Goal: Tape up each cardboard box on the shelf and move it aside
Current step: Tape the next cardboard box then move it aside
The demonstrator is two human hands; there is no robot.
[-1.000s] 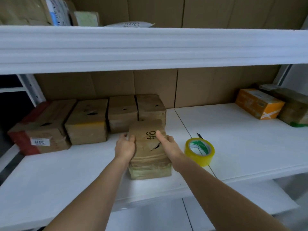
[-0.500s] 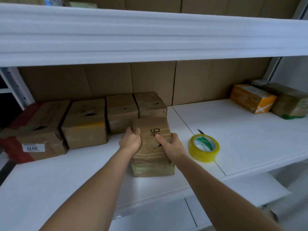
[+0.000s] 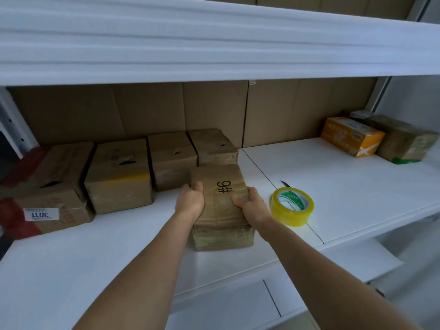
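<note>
A small cardboard box marked "#6" [image 3: 220, 206] stands on the white shelf [image 3: 345, 186], wrapped in clear tape. My left hand [image 3: 190, 201] grips its left side with the thumb on top. My right hand [image 3: 250, 203] grips its right side, thumb pressed on the top. Behind it stands a row of taped cardboard boxes [image 3: 171, 158] along the back wall, the nearest one touching it. A yellow tape roll [image 3: 291, 208] lies flat just right of my right hand. A dark knife tip [image 3: 285, 183] shows behind the roll.
A larger box with red tape and a "3011" label [image 3: 45, 191] stands at the far left. An orange carton [image 3: 351, 135] and a brown taped box [image 3: 404, 144] sit at the back right. The upper shelf edge [image 3: 214, 44] hangs low overhead.
Both hands have closed tighter round the box's sides, and the box sits slightly further back against the row. The camera has tilted down and right a little.
</note>
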